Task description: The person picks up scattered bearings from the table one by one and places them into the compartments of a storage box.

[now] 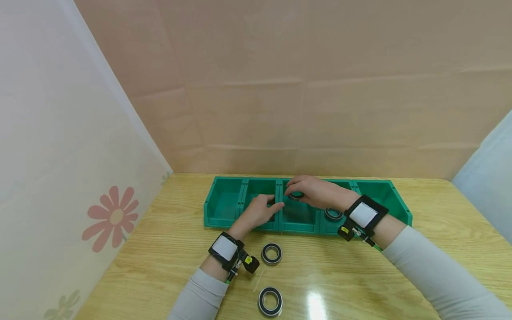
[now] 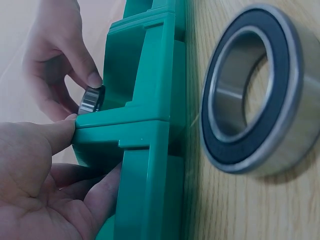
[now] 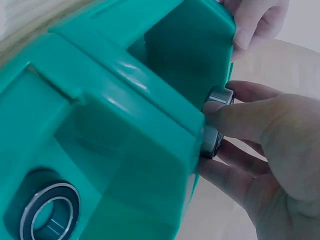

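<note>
In the head view my right hand (image 1: 316, 191) is over the middle compartment of a green row of bins (image 1: 302, 229). Its thumb and fingers pinch a ball bearing (image 3: 212, 142), held on edge by the divider's upper end in the right wrist view. My left hand (image 1: 258, 212) reaches into the compartment just left of that. Its thumb touches the divider top in the left wrist view, and its loosely bent fingers dip inside, tips partly hidden. Another bearing (image 1: 334, 214) lies in the compartment right of the middle one.
Two bearings lie on the wooden table in front of the bins, one nearer the bins (image 1: 271, 254) and one closer to me (image 1: 270, 302). A brown-papered wall (image 1: 300, 111) rises behind the bins, and a white flowered panel (image 1: 80, 155) stands at the left.
</note>
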{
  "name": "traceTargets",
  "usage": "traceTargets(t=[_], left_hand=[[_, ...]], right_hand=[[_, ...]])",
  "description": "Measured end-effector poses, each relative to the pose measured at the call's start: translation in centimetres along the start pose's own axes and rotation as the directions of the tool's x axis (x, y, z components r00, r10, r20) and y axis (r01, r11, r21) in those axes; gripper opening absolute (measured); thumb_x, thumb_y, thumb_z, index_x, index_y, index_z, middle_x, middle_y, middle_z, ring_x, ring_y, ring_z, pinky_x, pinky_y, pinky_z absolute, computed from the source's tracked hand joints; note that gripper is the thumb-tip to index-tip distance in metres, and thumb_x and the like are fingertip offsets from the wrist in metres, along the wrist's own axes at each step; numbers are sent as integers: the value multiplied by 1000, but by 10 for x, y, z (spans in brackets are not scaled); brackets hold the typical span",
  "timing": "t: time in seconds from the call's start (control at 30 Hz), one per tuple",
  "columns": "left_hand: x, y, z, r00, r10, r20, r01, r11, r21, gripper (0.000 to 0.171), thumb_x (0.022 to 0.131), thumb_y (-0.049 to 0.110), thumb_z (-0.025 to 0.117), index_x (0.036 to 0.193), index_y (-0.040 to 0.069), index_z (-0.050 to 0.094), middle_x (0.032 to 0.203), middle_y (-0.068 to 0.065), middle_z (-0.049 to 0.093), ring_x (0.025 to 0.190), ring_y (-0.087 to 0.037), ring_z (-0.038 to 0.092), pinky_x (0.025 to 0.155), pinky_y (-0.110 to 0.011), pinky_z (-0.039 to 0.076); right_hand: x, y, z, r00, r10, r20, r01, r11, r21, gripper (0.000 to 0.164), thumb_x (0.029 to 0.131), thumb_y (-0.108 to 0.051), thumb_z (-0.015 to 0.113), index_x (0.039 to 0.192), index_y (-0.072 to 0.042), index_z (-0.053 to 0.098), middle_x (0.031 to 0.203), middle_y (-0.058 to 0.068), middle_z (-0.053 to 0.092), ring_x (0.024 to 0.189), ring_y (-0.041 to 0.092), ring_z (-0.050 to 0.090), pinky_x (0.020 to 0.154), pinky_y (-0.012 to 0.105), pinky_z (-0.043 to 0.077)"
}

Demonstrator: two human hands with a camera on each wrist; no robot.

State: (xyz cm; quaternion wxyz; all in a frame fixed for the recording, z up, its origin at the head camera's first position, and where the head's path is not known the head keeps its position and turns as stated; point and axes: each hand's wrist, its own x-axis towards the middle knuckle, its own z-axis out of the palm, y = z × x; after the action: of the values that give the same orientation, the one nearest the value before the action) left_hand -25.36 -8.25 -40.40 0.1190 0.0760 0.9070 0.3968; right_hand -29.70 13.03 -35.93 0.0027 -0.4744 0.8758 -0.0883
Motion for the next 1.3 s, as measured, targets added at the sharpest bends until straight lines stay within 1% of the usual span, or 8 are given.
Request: traceTargets(t=[0.07, 0.2, 0.27, 0.3, 0.47, 0.77, 1.1, 1.3], left_hand=[[-1, 0, 0, 1000, 2, 0, -2, 1000, 1, 62, 101, 42, 54, 149, 4, 44, 148, -15, 51, 127, -30, 58, 103, -48, 49], [-1, -1, -1, 1000, -3, 7, 3, 1000, -3, 63, 101, 43, 54, 149, 4, 43, 137, -15, 61, 103, -24, 68, 91, -41, 54], [-1, -1, -1, 1000, -7, 11, 7, 1000, -9, 63, 101, 42, 54, 149, 4, 43, 131, -15, 64, 90, -20, 69, 85, -38, 54], [-1, -1, -1, 1000, -6, 10, 6, 1000, -8, 63, 101, 43, 54, 149, 4, 43, 132, -14, 64, 89, -18, 68, 84, -37, 54], [-2, -3, -2, 1000, 1, 9, -1, 1000, -5, 62, 101, 42, 54, 149, 4, 43, 136, -15, 61, 87, -16, 68, 82, -36, 53], [-2, -3, -2, 1000, 8, 10, -8, 1000, -4, 62, 101, 43, 54, 149, 4, 43, 136, -15, 61, 87, -17, 68, 82, -36, 53], [-3, -3, 0, 1000, 3, 7, -3, 1000, -9, 62, 101, 43, 54, 149, 5, 43, 132, -15, 63, 83, -16, 67, 78, -33, 51], [-3, -2, -1, 1000, -3, 7, 3, 1000, -12, 62, 101, 43, 54, 149, 5, 43, 125, -14, 66, 78, -15, 63, 73, -31, 47]], right_hand=[[0, 1, 2, 1000, 2, 2, -2, 1000, -4, 33, 89, -3, 72, 120, -13, 71, 131, 10, 63, 123, 27, 60, 97, 40, 55], [2, 2, 8, 1000, 0, 7, 0, 1000, -2, 34, 89, -1, 71, 120, -13, 71, 131, 9, 64, 122, 27, 60, 96, 39, 56], [2, 3, 11, 1000, 5, 12, -5, 1000, -4, 34, 89, -1, 71, 121, -13, 71, 131, 9, 63, 122, 27, 61, 95, 38, 56], [2, 3, 12, 1000, 10, 15, -10, 1000, 0, 35, 89, 0, 71, 121, -13, 70, 131, 10, 63, 123, 27, 60, 96, 39, 55], [4, 3, 19, 998, 43, 40, -44, 999, 13, 36, 89, -1, 70, 123, -14, 70, 132, 9, 62, 123, 27, 60, 97, 40, 55], [5, 2, 26, 993, 99, 71, -100, 995, 21, 38, 89, -3, 72, 125, -15, 68, 135, 10, 61, 126, 29, 58, 100, 43, 53], [6, 0, 30, 991, 100, 85, -100, 995, -10, 38, 88, -3, 73, 123, -15, 69, 132, 10, 63, 123, 28, 60, 97, 42, 55], [7, -1, 31, 990, 103, 98, -101, 995, -24, 38, 86, -5, 75, 122, -15, 70, 129, 8, 64, 120, 27, 61, 96, 42, 55]])
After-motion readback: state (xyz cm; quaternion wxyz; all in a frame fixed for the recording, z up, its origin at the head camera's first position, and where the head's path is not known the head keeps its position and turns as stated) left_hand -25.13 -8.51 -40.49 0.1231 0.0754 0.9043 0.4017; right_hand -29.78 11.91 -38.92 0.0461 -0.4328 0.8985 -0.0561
